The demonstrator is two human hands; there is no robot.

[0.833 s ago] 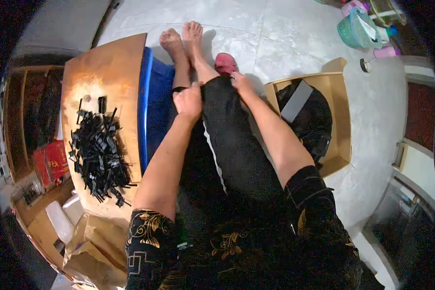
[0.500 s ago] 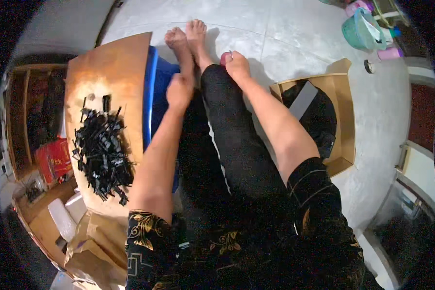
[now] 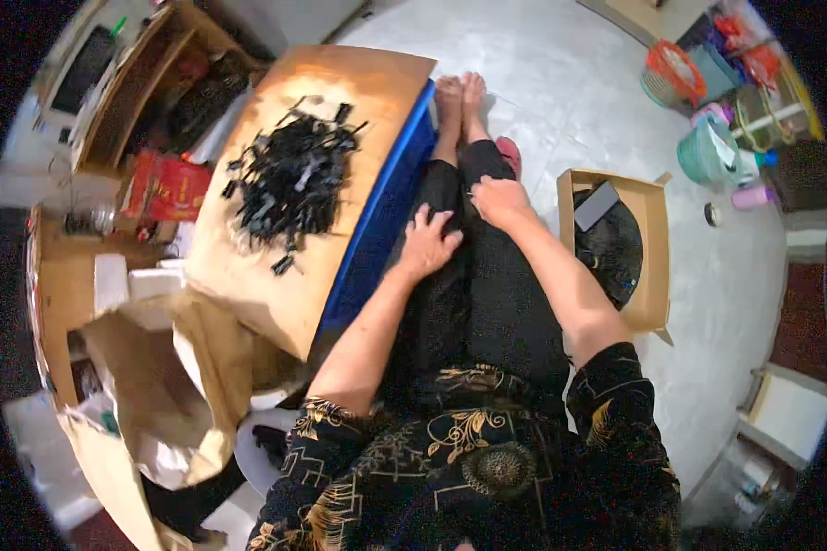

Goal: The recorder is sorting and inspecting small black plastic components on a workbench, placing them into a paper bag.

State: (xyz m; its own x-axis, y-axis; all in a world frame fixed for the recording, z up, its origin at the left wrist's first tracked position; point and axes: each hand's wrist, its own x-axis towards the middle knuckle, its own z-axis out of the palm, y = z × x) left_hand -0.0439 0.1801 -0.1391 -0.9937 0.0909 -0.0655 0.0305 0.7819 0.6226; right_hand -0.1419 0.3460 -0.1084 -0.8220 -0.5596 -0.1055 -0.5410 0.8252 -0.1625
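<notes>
My left hand [image 3: 427,242] rests over my black trouser leg [image 3: 441,188] with its fingers spread and nothing seen in it. Just to its right, my right hand [image 3: 502,202] is closed above the other leg. A tiny bright bit shows at its fingertips, too small to name. On the wooden board [image 3: 280,308] at my left lies a heap of short black strips [image 3: 294,179]. The board tops a blue container [image 3: 388,193] beside my legs.
An open cardboard box [image 3: 657,275] on the floor at right holds black material [image 3: 616,257] and a grey phone-like slab [image 3: 596,206]. A pink slipper [image 3: 510,156] lies by my feet. Baskets [image 3: 703,154] stand far right; a large paper bag [image 3: 216,367] sits near left.
The view has swung left, so everything sits further right. My left hand has opened from a closed shape and lies nearer the right one. Both hands are closer to me.
</notes>
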